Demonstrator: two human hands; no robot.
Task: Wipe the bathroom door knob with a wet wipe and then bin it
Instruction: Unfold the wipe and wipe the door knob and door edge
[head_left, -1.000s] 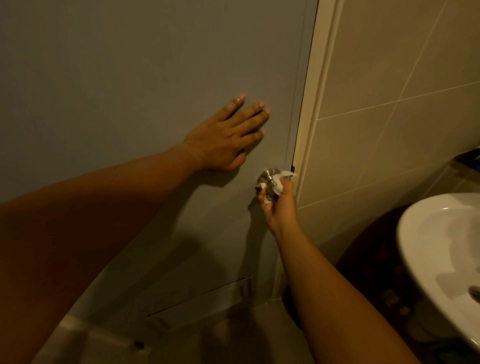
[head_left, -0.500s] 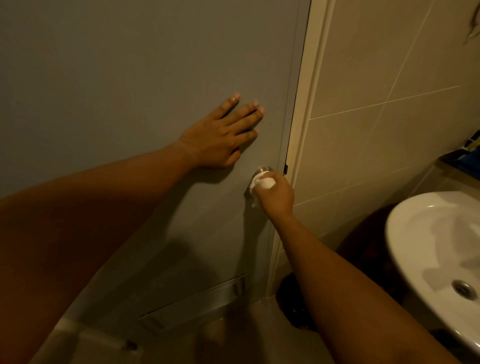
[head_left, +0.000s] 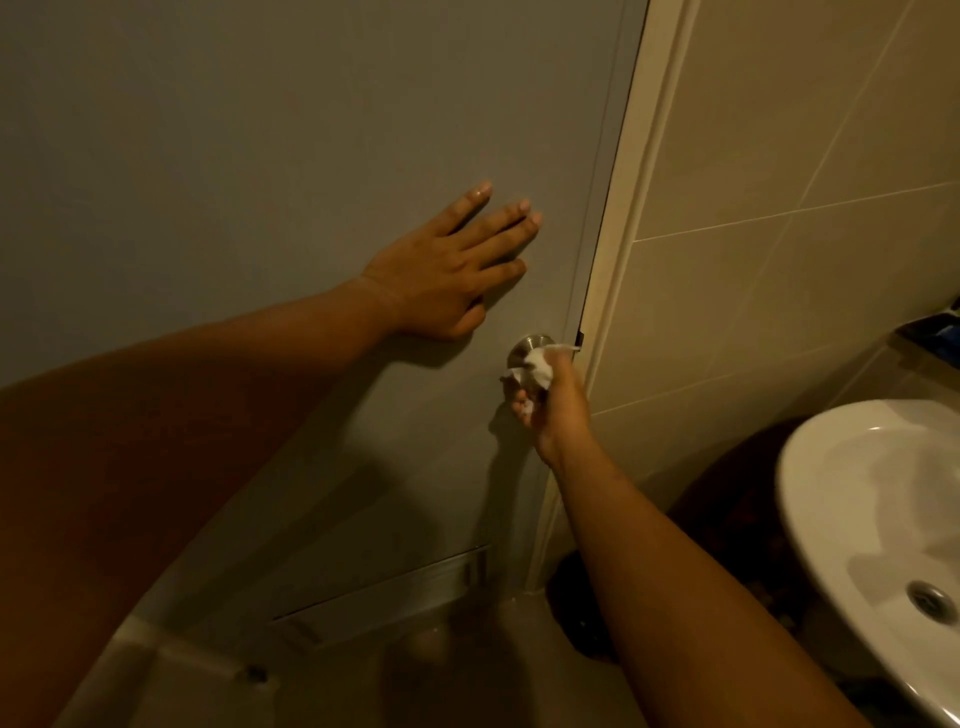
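Right hand (head_left: 553, 402) is on the door knob (head_left: 527, 349) at centre frame, fingers closed around a bunched wet wipe (head_left: 537, 370) pressed against the metal. Left hand (head_left: 452, 270), just above and left of it, lies spread flat on the grey door (head_left: 260, 156), bracing it. To do this well, I'd say twist the wipe right round the knob, reaching its neck and underside. The door frame (head_left: 623, 249) sits close beside the knuckles. White sink (head_left: 810, 499) juts in at lower right. No bin I can make out.
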